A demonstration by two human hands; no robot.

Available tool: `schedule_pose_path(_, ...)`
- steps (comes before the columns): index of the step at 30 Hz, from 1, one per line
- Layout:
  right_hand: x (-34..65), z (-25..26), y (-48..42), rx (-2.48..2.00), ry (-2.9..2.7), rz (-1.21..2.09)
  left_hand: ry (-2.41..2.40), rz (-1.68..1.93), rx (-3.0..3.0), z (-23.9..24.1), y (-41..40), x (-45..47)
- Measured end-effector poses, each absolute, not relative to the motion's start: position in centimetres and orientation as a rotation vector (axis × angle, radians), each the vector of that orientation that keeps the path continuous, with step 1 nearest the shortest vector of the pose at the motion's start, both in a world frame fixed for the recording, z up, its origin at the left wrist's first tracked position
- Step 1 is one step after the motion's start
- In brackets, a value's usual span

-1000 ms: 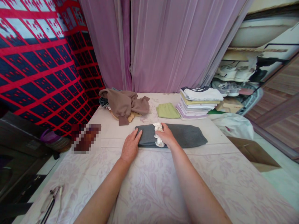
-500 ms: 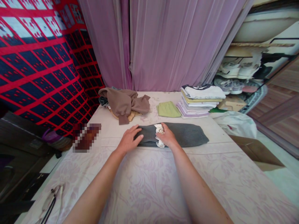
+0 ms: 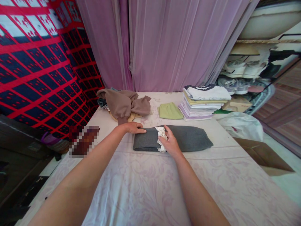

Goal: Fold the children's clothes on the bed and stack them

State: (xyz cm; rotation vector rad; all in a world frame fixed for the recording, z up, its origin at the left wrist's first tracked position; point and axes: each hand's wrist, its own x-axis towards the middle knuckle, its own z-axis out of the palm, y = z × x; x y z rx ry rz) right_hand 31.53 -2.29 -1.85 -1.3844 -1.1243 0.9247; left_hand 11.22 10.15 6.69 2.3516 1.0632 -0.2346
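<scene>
A dark grey garment (image 3: 188,138) lies folded into a long strip across the bed (image 3: 145,188). My left hand (image 3: 134,127) rests at its far left corner, fingers stretched out flat along the top edge. My right hand (image 3: 169,142) lies on the strip's middle, fingers closed round a crumpled white cloth (image 3: 161,133) pressed against the grey fabric.
A brown heap of unfolded clothes (image 3: 124,105) sits at the back left. A folded green piece (image 3: 169,111) and a stack of folded clothes (image 3: 203,102) lie at the back right. Purple curtains hang behind; a white bag (image 3: 240,125) and cardboard (image 3: 263,153) lie off the right edge.
My left hand has moved from the strip's near left end up to its far left corner. My right hand stayed on the white cloth at the middle.
</scene>
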Motion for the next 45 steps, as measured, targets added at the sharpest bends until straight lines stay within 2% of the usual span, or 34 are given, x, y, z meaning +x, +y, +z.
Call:
schedule_pose_path(6, 31.5, -2.3, -1.8, -1.534, -1.054, 0.863, 1.117, -0.312, 2.448, 6.7, 10.0, 11.5)
schedule_pose_path(13, 31.8, -1.5, -1.9, -1.685, -1.127, 0.798, 1.128, -0.117, 2.668, 4.1, 9.2, 11.1)
schedule_pose_path(19, 31.8, -0.3, -2.2, -1.786, -1.216, 0.715, 1.311, -0.023, 2.560, 4.3, 8.3, 11.4)
schedule_pose_path(23, 32.4, 1.0, -2.7, -1.796, -1.242, 0.633, 1.484, 0.287, 2.588, 4.5, 5.3, 12.5)
schedule_pose_path(26, 32.0, 2.9, -3.0, -1.695, -1.364, 0.383, 1.350, 0.579, 2.652, 3.7, 2.3, 13.1)
schedule_pose_path(29, 30.5, 4.1, -3.0, -1.606, -1.716, 0.234, 1.235, 0.488, 2.670, 2.1, 0.3, 13.4)
schedule_pose_path(32, 29.2, 3.5, -2.8, -1.749, -2.006, 0.222, 1.283, 0.349, 2.697, 0.9, -0.3, 13.4)
schedule_pose_path(36, 29.3, 1.4, -2.8, -1.978, -2.052, 0.267, 1.264, 0.319, 2.719, 0.3, -0.2, 13.3)
schedule_pose_path(45, 29.9, 0.5, -2.6, -1.983, -2.022, 0.321, 1.358, 0.081, 2.612, 2.6, -0.4, 15.4)
